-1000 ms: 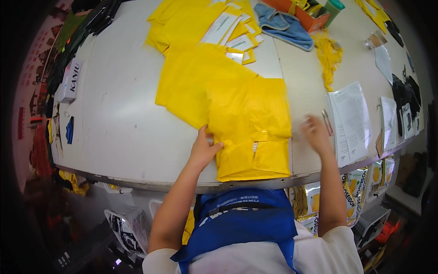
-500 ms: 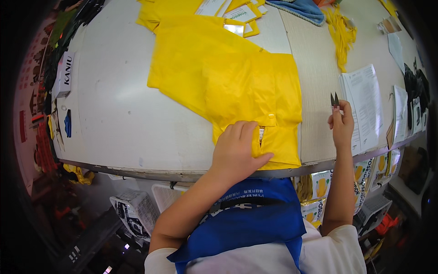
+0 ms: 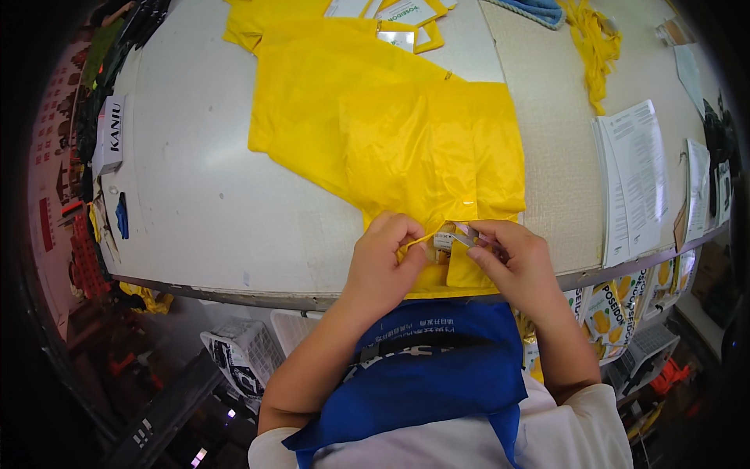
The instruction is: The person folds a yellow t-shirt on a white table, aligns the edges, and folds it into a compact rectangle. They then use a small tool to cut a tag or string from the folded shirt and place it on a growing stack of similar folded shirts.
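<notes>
A smooth yellow garment [image 3: 391, 141] lies folded on the table, reaching to its near edge. My left hand [image 3: 379, 258] pinches the edge of an opening in the fabric and holds it apart. Inside the opening a small white label [image 3: 443, 241] with dark print shows. My right hand [image 3: 519, 254] is closed around small thread snips [image 3: 466, 238], whose blades reach into the opening beside the label. Whether the blades touch the label or a thread is too small to tell.
Paper sheets [image 3: 633, 184] lie on the right, below a bundle of yellow strips [image 3: 590, 55]. Yellow pouches with white cards [image 3: 398, 39] lie at the far side, near a blue cloth [image 3: 527, 12]. A white box [image 3: 109, 134] stands left. White baskets [image 3: 242, 352] sit below the table edge [image 3: 226, 295].
My right hand has come left with the snips, from beside the papers to the garment's opening. My left hand has gone from resting on the fabric to pinching it, and the opening is wider.
</notes>
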A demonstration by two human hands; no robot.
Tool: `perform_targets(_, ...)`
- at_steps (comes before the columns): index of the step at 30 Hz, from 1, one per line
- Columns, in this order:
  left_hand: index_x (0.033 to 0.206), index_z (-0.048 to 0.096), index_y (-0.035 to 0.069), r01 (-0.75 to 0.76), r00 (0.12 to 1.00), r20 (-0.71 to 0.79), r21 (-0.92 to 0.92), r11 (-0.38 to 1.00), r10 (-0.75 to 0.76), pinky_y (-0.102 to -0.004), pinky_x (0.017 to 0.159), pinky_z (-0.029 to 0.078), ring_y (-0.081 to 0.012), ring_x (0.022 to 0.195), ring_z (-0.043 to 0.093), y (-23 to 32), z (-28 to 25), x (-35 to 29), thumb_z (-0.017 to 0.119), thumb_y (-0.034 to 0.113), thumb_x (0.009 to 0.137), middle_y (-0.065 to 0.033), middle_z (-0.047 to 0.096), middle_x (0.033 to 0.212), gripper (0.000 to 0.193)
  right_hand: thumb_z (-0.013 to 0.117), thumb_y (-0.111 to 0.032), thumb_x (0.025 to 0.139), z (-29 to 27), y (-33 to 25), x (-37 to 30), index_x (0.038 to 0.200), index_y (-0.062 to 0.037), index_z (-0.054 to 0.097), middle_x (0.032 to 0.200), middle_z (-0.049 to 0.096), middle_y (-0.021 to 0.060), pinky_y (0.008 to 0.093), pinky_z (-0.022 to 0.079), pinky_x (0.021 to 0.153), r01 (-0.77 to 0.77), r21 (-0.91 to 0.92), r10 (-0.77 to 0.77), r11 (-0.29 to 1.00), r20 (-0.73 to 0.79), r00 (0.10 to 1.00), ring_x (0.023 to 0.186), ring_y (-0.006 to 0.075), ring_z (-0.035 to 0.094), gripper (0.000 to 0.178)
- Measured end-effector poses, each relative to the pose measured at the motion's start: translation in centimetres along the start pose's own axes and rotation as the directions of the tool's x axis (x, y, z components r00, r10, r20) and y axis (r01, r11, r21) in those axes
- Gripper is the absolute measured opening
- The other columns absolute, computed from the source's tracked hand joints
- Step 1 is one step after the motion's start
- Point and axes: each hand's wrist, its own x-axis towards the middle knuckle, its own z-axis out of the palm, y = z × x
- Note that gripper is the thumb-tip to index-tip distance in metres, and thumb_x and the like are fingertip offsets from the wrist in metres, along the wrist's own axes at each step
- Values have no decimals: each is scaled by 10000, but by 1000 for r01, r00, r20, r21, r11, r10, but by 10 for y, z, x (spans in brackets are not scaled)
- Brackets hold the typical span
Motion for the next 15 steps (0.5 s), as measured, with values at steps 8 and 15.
perform_targets(8, 951, 483, 47, 408, 913, 200, -434, 803, -356, -186, 644, 415, -29, 722, 497, -13, -5, 8, 532, -9, 892, -9, 600, 824, 95, 736, -62, 645, 18, 5, 25, 945, -77, 627, 808, 593, 79, 333, 488, 628, 445, -266, -483, 855, -98, 870, 714, 248, 593, 319)
perform_targets(15, 980, 467, 55, 384, 921, 195, -329, 862, -336, -171, 678, 411, -33, 761, 521, -11, -8, 8, 544, -27, 882, -5, 607, 839, 150, 685, -2, 667, 18, -2, 45, 906, -74, 627, 781, 561, 73, 325, 478, 621, 321, -113, -317, 940, 49, 947, 691, 248, 586, 256)
